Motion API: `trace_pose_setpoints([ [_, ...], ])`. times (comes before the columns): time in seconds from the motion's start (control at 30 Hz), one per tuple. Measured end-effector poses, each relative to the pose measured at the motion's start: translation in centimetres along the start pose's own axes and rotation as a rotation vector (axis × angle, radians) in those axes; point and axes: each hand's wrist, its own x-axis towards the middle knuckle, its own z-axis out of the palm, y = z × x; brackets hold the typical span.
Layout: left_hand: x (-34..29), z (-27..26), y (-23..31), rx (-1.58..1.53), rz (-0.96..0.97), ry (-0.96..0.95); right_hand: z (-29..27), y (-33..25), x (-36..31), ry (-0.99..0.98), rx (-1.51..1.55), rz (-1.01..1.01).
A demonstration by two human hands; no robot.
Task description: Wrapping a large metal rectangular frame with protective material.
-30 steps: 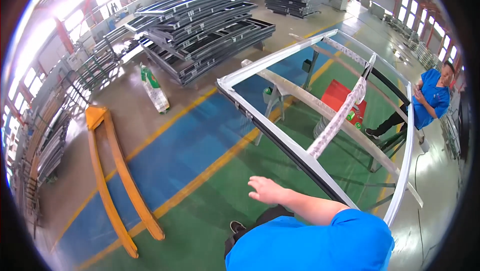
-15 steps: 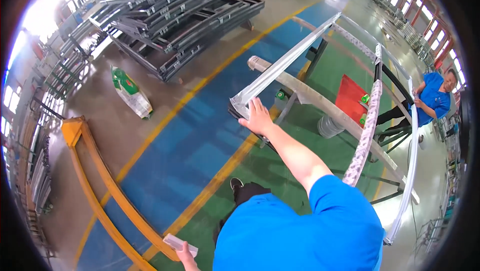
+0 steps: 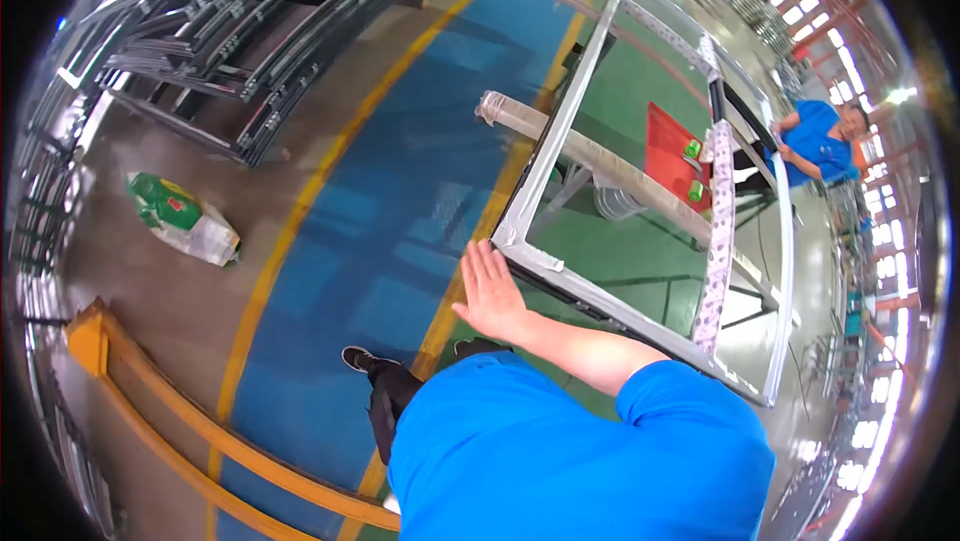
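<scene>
My right hand (image 3: 490, 293) is open, fingers stretched out flat. Its fingertips are at the near left corner of a large rectangular frame (image 3: 562, 146); I cannot tell whether they touch. White film or tape covers the frame's upper faces, while its outer edge shows black. A crossbar (image 3: 716, 241) with patterned film spans it. Wrapped support beams (image 3: 590, 153) lie beneath. My left hand is out of view. A small white piece (image 3: 391, 505) shows at the lower edge beside my blue shirt, mostly hidden.
A yellow pallet jack (image 3: 90, 346) has its forks reaching toward my legs. Stacked dark frames (image 3: 290, 61) and a green-and-white bag (image 3: 170, 211) are at left. Under the frame are a red panel (image 3: 668, 156) and a coil (image 3: 618, 201). A co-worker (image 3: 815, 141) stands at its far right side.
My right hand has slid off the top of the frame's corner to just outside it. My left hand, which held a whitish block, has left the view. The view has also shifted.
</scene>
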Motion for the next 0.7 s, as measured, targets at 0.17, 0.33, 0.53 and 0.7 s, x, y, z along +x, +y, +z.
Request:
trace_pose_setpoints([
  [0.17, 8.2, -6.1, 20.2, -0.106, 0.179, -0.024, -1.7, -6.2, 4.0, 0.146, 0.182, 0.118],
  [0.33, 16.5, -9.9, 42.4, 0.205, 0.503, -0.064, -2.9, -0.8, 11.1, 0.146, 0.355, 0.978],
  [0.53, 20.0, -4.3, 58.9, 0.192, 0.706, -0.047, 2.7, -0.2, 12.7, 0.06, -0.24, 1.099],
  [0.7, 21.6, 0.8, 66.1, 0.114, 0.652, -0.088, 6.7, 1.5, 13.6, 0.023, -0.389, 1.215],
])
